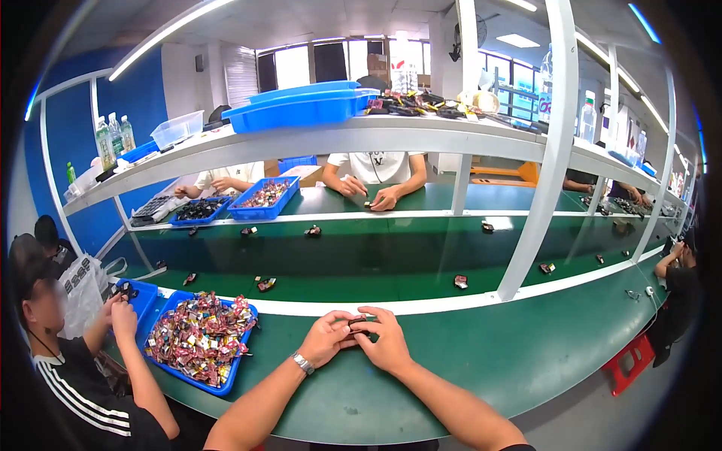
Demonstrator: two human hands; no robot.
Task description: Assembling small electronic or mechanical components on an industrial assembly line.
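Over the green worktop, my left hand and my right hand meet with fingers closed around one small dark piece. Some red shows at its upper edge. The fingers cover most of it, so its exact kind is hidden. On my left wrist sits a silver watch. To the left of my hands stands a blue bin, heaped with small red, yellow and white electronic-looking parts.
Beyond a white rail, small parts lie scattered on a green conveyor belt. A white post rises at right, under a shelf with blue trays. A co-worker sits close at left; another person's hands work opposite.
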